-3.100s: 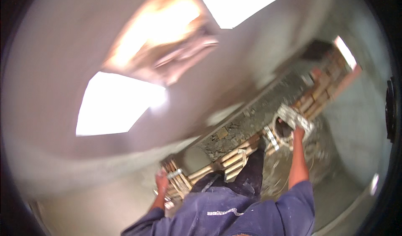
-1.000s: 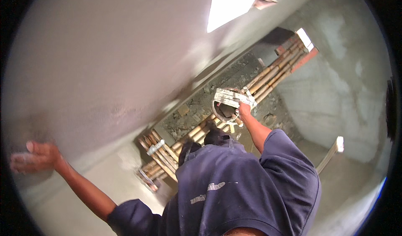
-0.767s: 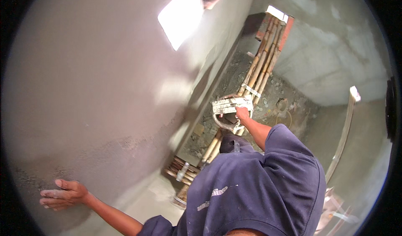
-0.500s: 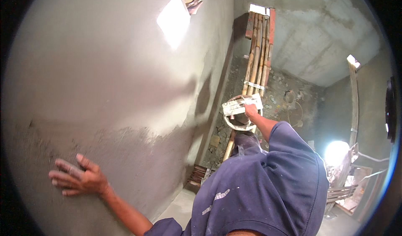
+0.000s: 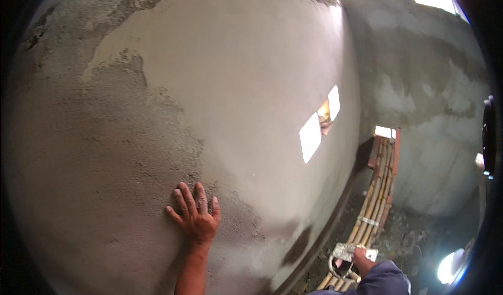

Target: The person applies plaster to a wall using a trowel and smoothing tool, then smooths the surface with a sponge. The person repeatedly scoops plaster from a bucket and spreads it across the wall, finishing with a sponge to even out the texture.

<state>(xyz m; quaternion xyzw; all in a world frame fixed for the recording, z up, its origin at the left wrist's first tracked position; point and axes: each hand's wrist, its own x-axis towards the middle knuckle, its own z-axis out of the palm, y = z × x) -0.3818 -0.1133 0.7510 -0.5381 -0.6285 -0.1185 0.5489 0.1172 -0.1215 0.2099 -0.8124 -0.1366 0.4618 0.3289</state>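
Note:
My left hand (image 5: pixel 198 222) lies flat against the plastered wall (image 5: pixel 251 85), fingers spread, at the edge between rough, darker plaster (image 5: pixel 131 138) and a smoother, paler area. Nothing is held in it. At the lower right, my right hand (image 5: pixel 361 256) is closed on a pale, plaster-smeared plastering float (image 5: pixel 343 251). The float lies across the top of a round bucket (image 5: pixel 331 268) with a whitish rim. Whether the fingers also grip the bucket's rim, I cannot tell. Most of the bucket's inside is hidden.
Beneath the bucket runs a bundle of bamboo poles (image 5: pixel 373 200), tied with a pale band and reaching an opening in the far wall (image 5: pixel 429 159). Two bright openings (image 5: pixel 310 138) pierce the plastered wall. Rubble lies below the poles. A bright lamp (image 5: pixel 448 266) glows at lower right.
My view has swung up and left, showing more of the wall's upper part. The left hand remains flat on the wall, now with fingers pointing upward. My right hand still grips the float at the bucket.

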